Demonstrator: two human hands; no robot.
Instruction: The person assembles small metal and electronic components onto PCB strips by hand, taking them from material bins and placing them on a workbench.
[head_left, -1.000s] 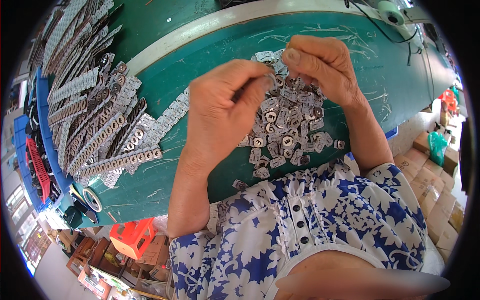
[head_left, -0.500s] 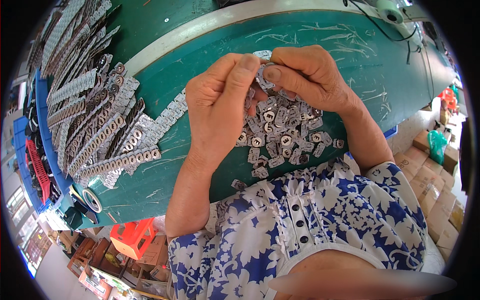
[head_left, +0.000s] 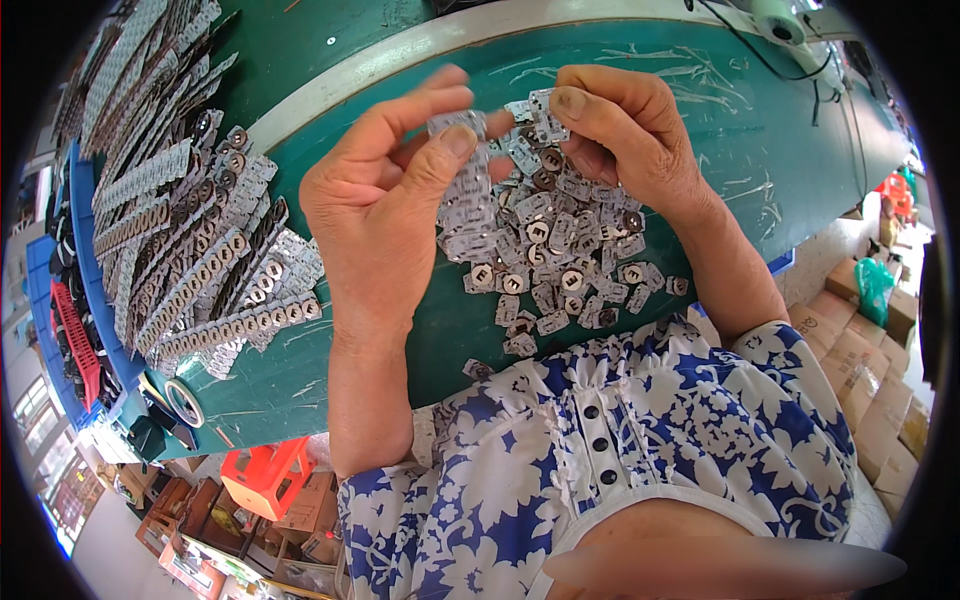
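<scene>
Over the green table, my left hand (head_left: 370, 215) pinches a strip of small silvery metal plates (head_left: 463, 200) between thumb and fingers. The strip is slightly blurred and hangs toward me. My right hand (head_left: 632, 140) grips a single small metal plate (head_left: 547, 115) between thumb and forefinger, apart from the strip. Beneath both hands lies a loose pile of similar small plates (head_left: 570, 245), several showing round metal discs. The strip and my left hand cover part of the pile's left side.
Many uncut strips (head_left: 200, 270) are heaped at the left, beside a blue bin (head_left: 105, 290). A roll of tape (head_left: 183, 402) lies near the table's edge. An orange stool (head_left: 265, 475) stands below, and cardboard boxes (head_left: 850, 365) are stacked at the right. A dark cable (head_left: 770, 65) crosses the far right.
My hands have come apart: the left moved leftward and its strip swung from pointing left to hanging down. The right hand shifted slightly up, holding one plate separate from the strip.
</scene>
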